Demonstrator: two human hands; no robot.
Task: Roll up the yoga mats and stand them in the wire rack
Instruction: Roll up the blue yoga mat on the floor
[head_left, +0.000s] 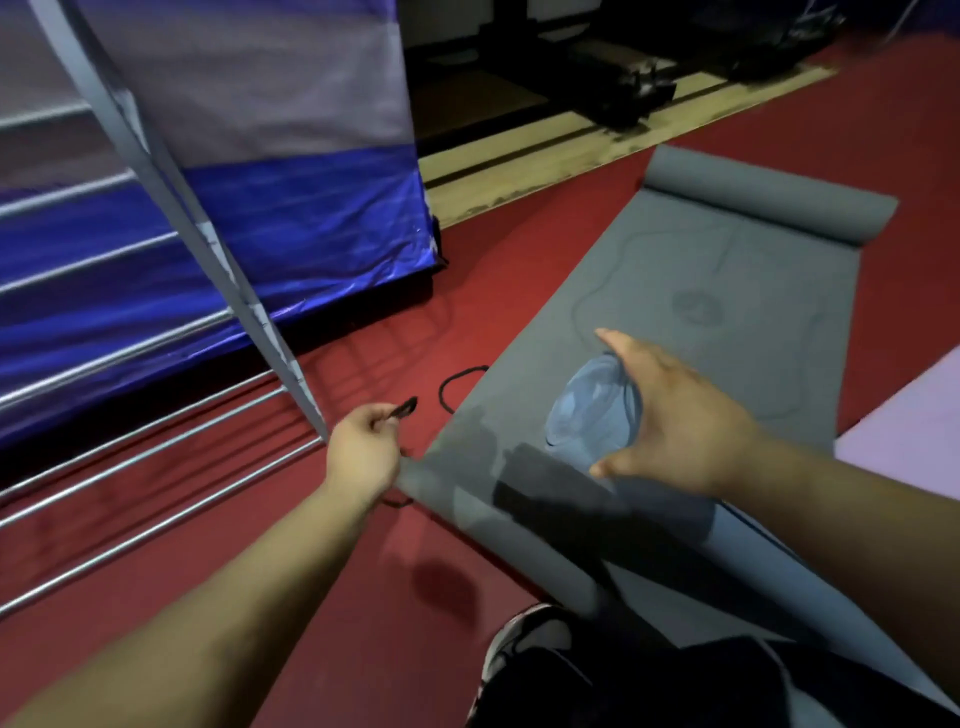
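Note:
A grey yoga mat (691, 291) lies unrolled on the red floor, with its far end (769, 195) curled into a roll. A rolled blue mat (587, 410) lies across its near part, and my right hand (670, 415) grips the roll's end with fingers spread round it. My left hand (363, 447) pinches a black cord (457, 384) just off the grey mat's left edge. The cord loops on the floor. The wire rack (140, 452) stands at the left, its metal bars close to my left hand.
A blue and grey fabric cover (291, 208) stands behind the rack. A lilac mat (914, 415) lies at the right edge. A wooden floor strip (571, 150) and dark gear lie at the back. My shoe (524, 644) and knee are at the bottom.

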